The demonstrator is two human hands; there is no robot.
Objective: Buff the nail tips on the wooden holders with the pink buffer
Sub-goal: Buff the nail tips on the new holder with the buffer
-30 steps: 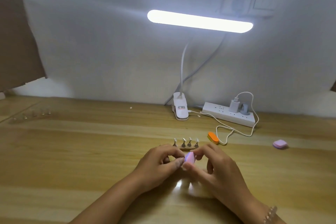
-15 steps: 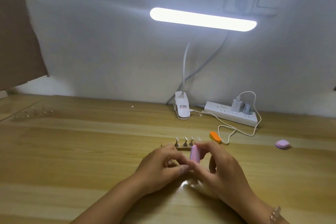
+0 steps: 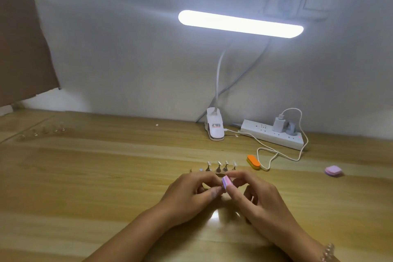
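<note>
Pink buffer (image 3: 226,182) is pinched in the fingers of the right hand (image 3: 258,197), low over the table (image 3: 85,176). The left hand (image 3: 192,192) is closed in a narrow grip on something small beside the buffer; what it is cannot be told. Just behind the hands, nail tips (image 3: 219,165) are stood in a row on a wooden holder (image 3: 196,170). An orange block (image 3: 253,162) is seen nearby.

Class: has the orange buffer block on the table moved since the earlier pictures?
No. The orange buffer block still lies beside the white cable loop, right of the nail tips.
</note>
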